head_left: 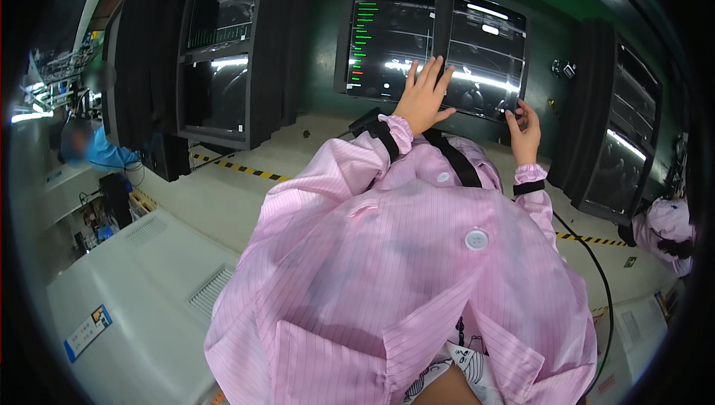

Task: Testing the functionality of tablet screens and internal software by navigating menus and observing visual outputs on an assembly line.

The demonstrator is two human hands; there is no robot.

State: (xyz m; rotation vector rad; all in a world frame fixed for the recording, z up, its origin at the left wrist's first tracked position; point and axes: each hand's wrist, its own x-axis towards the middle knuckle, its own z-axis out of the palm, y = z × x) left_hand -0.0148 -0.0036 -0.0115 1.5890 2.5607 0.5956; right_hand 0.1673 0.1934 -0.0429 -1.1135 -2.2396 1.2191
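Two dark glossy screens, a left one (391,40) with green lines of text and a right one (484,48), stand side by side on a green bench. My left hand (426,100) lies flat with fingers apart over the gap between them, its fingertips by their lower inner edges. At the lower right corner of the right screen, my right hand (526,133) has its thumb and bent fingers closed about the edge. Both wrists wear black bands below pink cuffs.
Black foam-framed racks with screens stand to the left (216,55) and right (618,122). A small dark part (564,69) sits on the green bench surface (320,55). A black cable (599,271) hangs at my right. Other people are at far left and far right.
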